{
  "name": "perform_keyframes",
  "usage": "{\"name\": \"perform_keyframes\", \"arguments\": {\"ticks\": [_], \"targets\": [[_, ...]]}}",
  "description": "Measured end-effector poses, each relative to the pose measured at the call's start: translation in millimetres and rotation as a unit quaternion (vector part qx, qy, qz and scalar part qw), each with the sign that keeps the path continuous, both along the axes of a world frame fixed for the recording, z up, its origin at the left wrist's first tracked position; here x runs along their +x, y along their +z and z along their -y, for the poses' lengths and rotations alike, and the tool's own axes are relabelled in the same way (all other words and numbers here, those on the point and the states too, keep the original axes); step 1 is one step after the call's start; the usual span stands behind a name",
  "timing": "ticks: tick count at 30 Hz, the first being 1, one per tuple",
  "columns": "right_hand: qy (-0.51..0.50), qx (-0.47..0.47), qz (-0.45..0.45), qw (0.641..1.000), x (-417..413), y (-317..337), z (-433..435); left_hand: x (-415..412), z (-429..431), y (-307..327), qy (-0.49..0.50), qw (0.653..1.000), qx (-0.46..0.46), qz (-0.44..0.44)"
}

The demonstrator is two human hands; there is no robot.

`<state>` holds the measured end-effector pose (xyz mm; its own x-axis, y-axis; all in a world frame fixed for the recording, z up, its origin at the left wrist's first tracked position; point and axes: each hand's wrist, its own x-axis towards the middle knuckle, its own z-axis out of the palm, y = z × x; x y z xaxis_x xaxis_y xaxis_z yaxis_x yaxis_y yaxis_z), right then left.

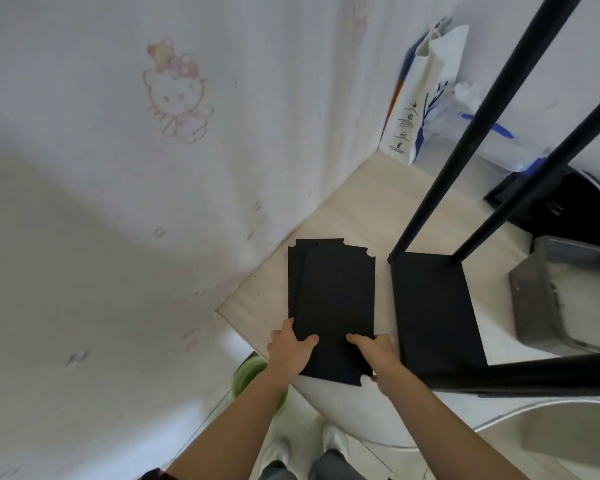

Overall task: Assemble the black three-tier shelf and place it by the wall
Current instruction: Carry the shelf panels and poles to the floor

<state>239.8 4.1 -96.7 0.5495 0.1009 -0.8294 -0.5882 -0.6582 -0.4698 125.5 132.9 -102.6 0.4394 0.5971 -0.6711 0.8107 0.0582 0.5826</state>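
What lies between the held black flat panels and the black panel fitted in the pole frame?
Only a bare strip of pale wooden surface, per the head view.

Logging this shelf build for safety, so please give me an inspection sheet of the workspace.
Surface: pale wood floor.
Job's things: stacked black panels, held; beside them the black frame with a fitted panel at its base.
Clutter: white paper bag, black bag, grey bin, green object.
Grippers: left hand and right hand grip the panels' near edge.
Cables: nothing seen.
Surroundings: white wall with a cartoon drawing.
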Motion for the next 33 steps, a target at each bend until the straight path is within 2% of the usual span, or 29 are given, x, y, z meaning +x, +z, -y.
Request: {"name": "perform_keyframes", "arguments": {"ticks": [4, 13, 17, 19, 22, 27, 33], "targets": [[0.012, -0.001, 0.024, 1.000, -6.2, -1.5, 0.2, 0.1, -1.7, -0.6, 0.062, 0.997, -0.028, 0.025], [-0.013, 0.033, 0.025, 0.999, -10.1, 3.0, 17.0, -5.8, -5.5, 10.9, 0.131, 0.986, -0.059, 0.082], [-0.027, 0.059, 0.010, 0.998, -16.6, 14.3, 23.4, -19.2, -15.4, 14.0, 0.141, 0.975, -0.146, 0.087], [-0.018, 0.064, -0.012, 0.998, -22.9, 20.5, 26.0, -28.3, -21.6, 15.5, 0.129, 0.964, -0.213, 0.091], [-0.004, 0.072, -0.043, 0.997, -36.5, 28.7, 31.3, -45.5, -29.9, 13.3, 0.095, 0.956, -0.263, 0.091], [0.048, 0.039, -0.013, 0.998, -73.5, 24.2, 38.1, -72.2, -33.7, 5.3, 0.071, 0.954, -0.278, 0.090], [-0.023, 0.063, -0.012, 0.998, -130.8, 19.2, 43.4, -108.8, -36.8, -4.1, -0.014, 0.960, -0.265, 0.090]]}}
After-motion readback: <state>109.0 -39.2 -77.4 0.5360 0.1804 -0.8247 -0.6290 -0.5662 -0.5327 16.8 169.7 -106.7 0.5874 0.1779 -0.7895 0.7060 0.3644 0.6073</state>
